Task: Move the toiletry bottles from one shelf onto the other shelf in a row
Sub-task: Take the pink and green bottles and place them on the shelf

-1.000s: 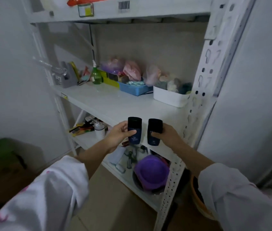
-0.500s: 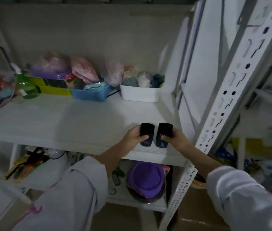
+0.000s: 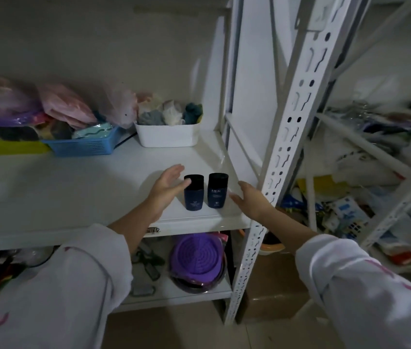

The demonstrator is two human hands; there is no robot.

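Two dark blue toiletry bottles with black caps stand upright side by side near the front right corner of the white middle shelf [image 3: 73,197]. The left bottle [image 3: 193,195] is plain; the right bottle [image 3: 217,191] reads "MEN". My left hand [image 3: 168,185] is open just left of the left bottle, fingers spread, thumb close to its cap. My right hand [image 3: 249,197] is open just right of the right bottle, fingertips a little apart from it. Neither hand grips a bottle.
A white bin [image 3: 166,133], a blue basket [image 3: 83,147] and plastic bags line the back of the shelf. A perforated white upright [image 3: 282,157] stands right beside my right hand. Below sit a purple lid [image 3: 197,260] and tools. Another cluttered rack is to the right.
Both hands have let go of the bottles, which now stand on the shelf. The fingers have opened and drawn slightly away to either side.
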